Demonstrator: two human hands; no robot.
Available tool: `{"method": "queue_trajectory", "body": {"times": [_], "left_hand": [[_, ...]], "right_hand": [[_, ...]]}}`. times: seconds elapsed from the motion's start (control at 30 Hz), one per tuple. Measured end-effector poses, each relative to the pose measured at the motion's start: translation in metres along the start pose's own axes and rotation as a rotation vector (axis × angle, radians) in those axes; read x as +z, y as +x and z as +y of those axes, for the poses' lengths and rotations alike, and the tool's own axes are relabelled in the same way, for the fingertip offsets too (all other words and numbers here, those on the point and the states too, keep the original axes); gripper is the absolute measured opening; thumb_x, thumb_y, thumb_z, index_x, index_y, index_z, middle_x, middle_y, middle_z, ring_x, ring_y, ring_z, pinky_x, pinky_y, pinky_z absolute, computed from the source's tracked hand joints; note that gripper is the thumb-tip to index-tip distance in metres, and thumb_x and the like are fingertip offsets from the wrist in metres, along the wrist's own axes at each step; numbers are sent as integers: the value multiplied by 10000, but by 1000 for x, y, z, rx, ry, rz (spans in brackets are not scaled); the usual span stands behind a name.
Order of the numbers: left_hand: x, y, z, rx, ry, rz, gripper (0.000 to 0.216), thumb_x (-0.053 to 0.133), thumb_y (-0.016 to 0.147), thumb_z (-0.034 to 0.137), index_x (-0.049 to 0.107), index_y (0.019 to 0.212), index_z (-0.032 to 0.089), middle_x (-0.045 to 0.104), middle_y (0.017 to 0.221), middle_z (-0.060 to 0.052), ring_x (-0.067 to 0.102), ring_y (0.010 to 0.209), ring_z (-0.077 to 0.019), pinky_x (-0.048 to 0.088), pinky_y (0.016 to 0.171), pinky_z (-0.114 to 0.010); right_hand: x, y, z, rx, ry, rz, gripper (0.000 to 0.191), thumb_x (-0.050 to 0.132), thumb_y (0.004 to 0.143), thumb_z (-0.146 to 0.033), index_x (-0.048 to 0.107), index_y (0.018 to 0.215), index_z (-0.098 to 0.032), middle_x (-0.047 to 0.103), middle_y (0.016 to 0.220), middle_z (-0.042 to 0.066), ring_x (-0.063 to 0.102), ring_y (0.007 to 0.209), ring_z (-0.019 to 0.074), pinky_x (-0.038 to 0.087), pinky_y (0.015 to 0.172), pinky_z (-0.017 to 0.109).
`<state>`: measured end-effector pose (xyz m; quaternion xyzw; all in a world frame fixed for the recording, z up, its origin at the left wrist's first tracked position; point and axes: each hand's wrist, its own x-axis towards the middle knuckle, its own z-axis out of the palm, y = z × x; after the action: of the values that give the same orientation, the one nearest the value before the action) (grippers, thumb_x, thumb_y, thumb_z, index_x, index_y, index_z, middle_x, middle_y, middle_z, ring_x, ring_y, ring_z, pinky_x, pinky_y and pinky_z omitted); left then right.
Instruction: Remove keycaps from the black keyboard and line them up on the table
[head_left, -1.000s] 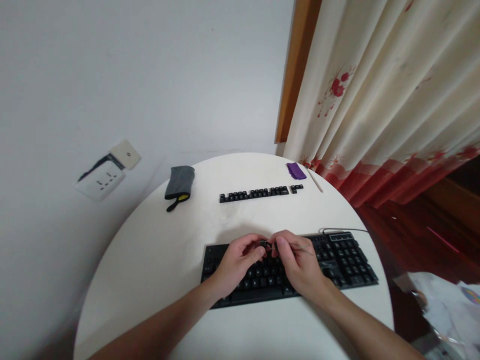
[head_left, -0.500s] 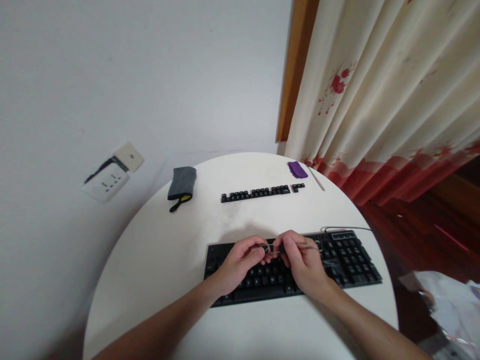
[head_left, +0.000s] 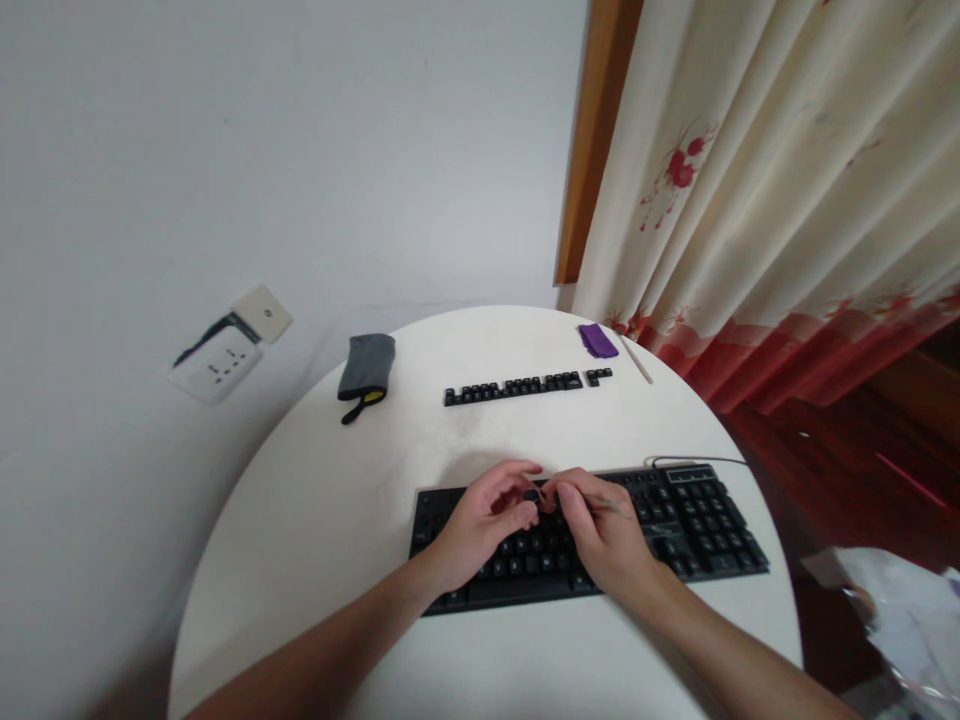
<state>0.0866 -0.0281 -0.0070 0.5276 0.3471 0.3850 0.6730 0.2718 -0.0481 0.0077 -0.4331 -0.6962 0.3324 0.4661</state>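
Observation:
A black keyboard [head_left: 697, 520] lies near the front of a round white table [head_left: 315, 500]. Both my hands hover over its upper middle rows. My left hand [head_left: 480, 525] pinches a small black keycap [head_left: 532, 495] between thumb and fingers. My right hand [head_left: 600, 535] is closed round a thin wire tool [head_left: 611, 505], its tip at the same keycap. The two hands touch at the fingertips. A row of removed black keycaps [head_left: 517, 386] lies farther back on the table.
A grey pouch with a yellow tab [head_left: 365, 367] sits at the back left, a purple cloth [head_left: 598, 340] and a thin stick [head_left: 634, 359] at the back right. The keyboard cable [head_left: 705, 461] runs right. A wall socket [head_left: 217, 360] and a curtain [head_left: 780, 200] border the table.
My hands stay over the same keys, fingertips together. My left fingers have spread slightly upward. The view has shifted a little.

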Motion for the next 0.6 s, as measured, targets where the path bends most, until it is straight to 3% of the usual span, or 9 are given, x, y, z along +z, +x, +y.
{"method": "queue_trajectory", "body": {"times": [0.17, 0.27, 0.37, 0.5, 0.6], "left_hand": [[4, 0, 0, 1, 9, -1, 168, 633, 919, 318, 605, 997, 172, 680, 915, -41, 653, 754, -155, 479, 678, -269], [5, 0, 2, 8, -1, -17, 169, 631, 917, 320, 600, 971, 163, 690, 1024, -80, 672, 822, -179, 491, 695, -280], [2, -1, 2, 59, 16, 12, 172, 656, 900, 318, 609, 931, 156, 644, 1143, -85, 627, 786, -134, 490, 718, -274], [0, -1, -1, 6, 46, 58, 179, 632, 919, 324, 617, 971, 153, 651, 905, -39, 568, 698, -117, 459, 681, -257], [-1, -1, -2, -40, 41, 71, 190, 667, 893, 319, 612, 968, 154, 638, 788, -17, 572, 717, -136, 447, 686, -256]], "right_hand": [[0, 1, -2, 132, 23, 105, 343, 433, 1008, -337, 652, 796, -181, 653, 691, 19, 614, 652, 152, 467, 654, 252], [0, 2, -4, 247, 87, 164, 394, 435, 1004, -408, 658, 778, -173, 588, 588, -7, 528, 524, 129, 415, 533, 240], [-2, 5, -7, 329, 136, 239, 464, 390, 1013, -442, 633, 720, -176, 560, 565, -7, 493, 500, 127, 381, 498, 246], [-9, 10, -7, 185, 119, 366, 464, 361, 1028, -401, 568, 672, -188, 652, 817, 55, 608, 814, 174, 453, 756, 281], [-13, 11, -4, 118, 96, 277, 357, 369, 1033, -341, 613, 821, -191, 644, 850, 49, 601, 826, 175, 452, 776, 300]]}}
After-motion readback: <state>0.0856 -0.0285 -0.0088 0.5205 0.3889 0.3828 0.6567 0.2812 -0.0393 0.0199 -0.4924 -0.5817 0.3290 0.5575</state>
